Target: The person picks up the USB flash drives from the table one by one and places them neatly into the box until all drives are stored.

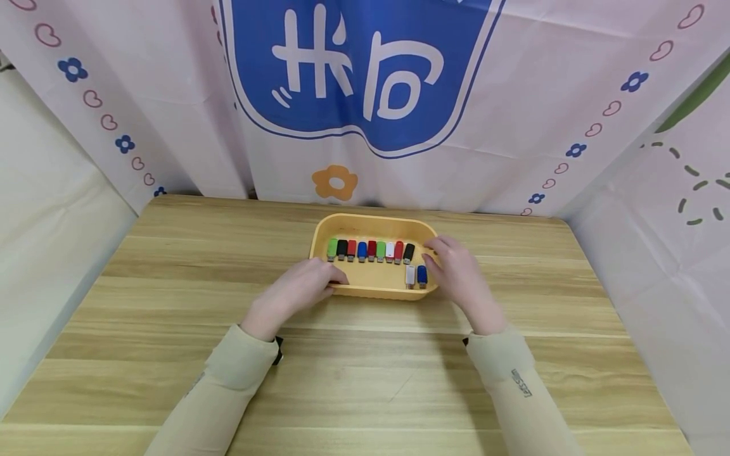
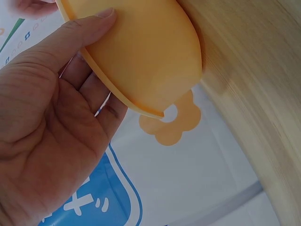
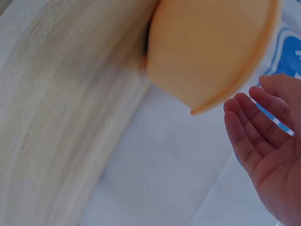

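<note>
A shallow yellow plastic tray sits on the wooden table, holding several USB sticks. Most lie side by side in a row along its middle, from a green stick at the left to a black stick at the right. Below the row's right end lie a white stick and a blue stick. My left hand grips the tray's front left rim, thumb on the outer wall and fingers over the edge. At the right end, my right hand has its fingers loosely bent, apart from the tray wall in the right wrist view.
The wooden table extends around the tray on every side. A printed cloth with a blue emblem hangs behind the table's back edge. White sheeting stands along the right side, and more at the left.
</note>
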A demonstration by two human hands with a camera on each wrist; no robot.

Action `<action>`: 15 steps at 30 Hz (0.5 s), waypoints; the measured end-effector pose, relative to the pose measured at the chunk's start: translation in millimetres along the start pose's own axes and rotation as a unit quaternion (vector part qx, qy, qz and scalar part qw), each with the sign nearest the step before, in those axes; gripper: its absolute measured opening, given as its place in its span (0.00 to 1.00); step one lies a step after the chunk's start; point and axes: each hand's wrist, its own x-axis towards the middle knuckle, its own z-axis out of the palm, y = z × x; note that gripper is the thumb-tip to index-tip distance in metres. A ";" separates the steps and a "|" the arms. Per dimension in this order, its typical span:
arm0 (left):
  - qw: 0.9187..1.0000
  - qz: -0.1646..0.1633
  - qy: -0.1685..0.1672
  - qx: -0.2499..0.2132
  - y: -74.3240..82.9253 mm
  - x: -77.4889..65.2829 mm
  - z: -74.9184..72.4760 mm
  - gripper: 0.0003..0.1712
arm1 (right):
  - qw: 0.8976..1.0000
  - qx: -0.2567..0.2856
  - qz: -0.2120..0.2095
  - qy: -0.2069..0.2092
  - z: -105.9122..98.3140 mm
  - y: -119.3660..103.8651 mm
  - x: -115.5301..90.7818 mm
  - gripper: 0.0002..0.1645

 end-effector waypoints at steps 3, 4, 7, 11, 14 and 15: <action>1.000 0.002 0.002 0.002 -0.3 -0.1 -0.2 0.11 | 0.999 0.006 0.024 0.026 -9.4 3.1 -7.6 0.14; 1.000 0.002 0.003 0.002 -0.3 -0.3 -0.4 0.11 | 0.999 0.005 0.032 0.033 -12.2 4.4 -10.0 0.15; 1.000 0.001 0.004 0.005 -1.1 -0.7 -0.5 0.11 | 0.998 0.004 0.046 0.052 -19.5 9.2 -16.6 0.17; 1.000 -0.007 0.003 0.005 -2.5 -2.4 -0.6 0.11 | 0.996 0.013 0.053 0.069 -25.1 16.6 -24.5 0.20; 1.000 -0.006 0.002 0.006 -3.5 -3.1 -0.5 0.11 | 0.995 0.018 0.059 0.072 -28.9 21.4 -29.6 0.22; 1.000 -0.007 0.001 0.005 -3.6 -3.3 -0.5 0.11 | 0.996 0.018 0.060 0.071 -29.9 23.2 -30.8 0.23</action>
